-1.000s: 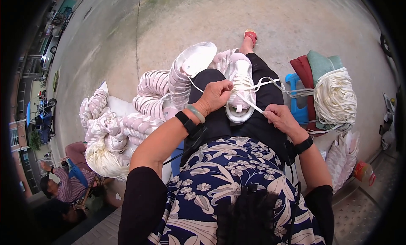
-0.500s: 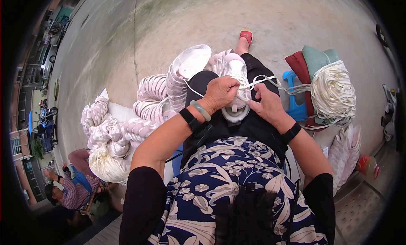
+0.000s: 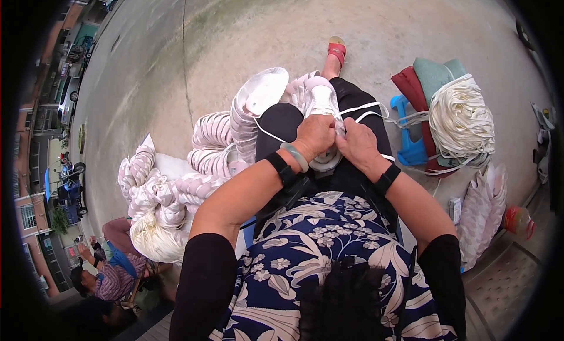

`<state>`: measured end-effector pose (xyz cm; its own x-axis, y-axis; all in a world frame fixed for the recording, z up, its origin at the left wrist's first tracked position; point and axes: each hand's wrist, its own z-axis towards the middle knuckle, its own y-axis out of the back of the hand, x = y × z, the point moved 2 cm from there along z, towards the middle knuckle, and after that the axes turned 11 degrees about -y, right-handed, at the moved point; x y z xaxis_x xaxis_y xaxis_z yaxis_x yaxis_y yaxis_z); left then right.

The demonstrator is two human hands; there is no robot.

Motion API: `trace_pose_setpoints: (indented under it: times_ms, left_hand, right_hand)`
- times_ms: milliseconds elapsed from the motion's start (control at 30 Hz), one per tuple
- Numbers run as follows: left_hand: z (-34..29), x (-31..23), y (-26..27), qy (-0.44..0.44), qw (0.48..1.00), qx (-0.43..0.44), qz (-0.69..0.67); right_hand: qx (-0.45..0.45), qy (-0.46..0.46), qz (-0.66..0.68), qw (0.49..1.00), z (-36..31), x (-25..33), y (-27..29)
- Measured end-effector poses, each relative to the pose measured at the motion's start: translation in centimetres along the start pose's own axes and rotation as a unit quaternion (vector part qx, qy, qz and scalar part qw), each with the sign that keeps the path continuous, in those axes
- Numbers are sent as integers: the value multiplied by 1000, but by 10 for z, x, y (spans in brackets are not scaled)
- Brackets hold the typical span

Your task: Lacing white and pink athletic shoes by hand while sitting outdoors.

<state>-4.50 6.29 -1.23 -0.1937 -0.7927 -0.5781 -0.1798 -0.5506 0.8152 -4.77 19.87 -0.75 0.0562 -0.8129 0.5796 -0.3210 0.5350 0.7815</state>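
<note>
A white sneaker upper (image 3: 321,100) with pale pink parts lies across my lap between my thighs. My left hand (image 3: 317,133) is closed over its lacing area, fingers pinched near the eyelets. Close against it, my right hand (image 3: 357,142) is also pinched, its thumb and fingertips meeting the left ones. A white shoelace (image 3: 371,104) loops out from the upper past my right hand toward the right. The exact grip on the lace is partly hidden by my knuckles.
Nested stacks of pale pink and white shoe uppers (image 3: 211,142) lie to the left, beside a bundle of cream laces (image 3: 154,235). At the right, a thick hank of white laces (image 3: 462,117) rests on folded cloths over a blue stool (image 3: 411,132). Another person (image 3: 120,276) sits at lower left.
My right hand has moved left and in against my left hand, over the upper. The lace stretched between them is now mostly covered. The view has shifted slightly.
</note>
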Motion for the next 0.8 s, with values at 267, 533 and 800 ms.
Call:
trace_pose_setpoints:
  times_ms: [267,533,800]
  left_hand:
    - [0,-1,-8,18,997,-53,-58]
    - [10,0,-14,32,998,5,-48]
    - [-10,6,30,-54,997,51,-16]
  right_hand:
    - [-10,-11,25,1000,-1,-4,-6]
    - [-26,37,78,996,5,-19,-13]
    - [84,-11,149,985,0,-28,1]
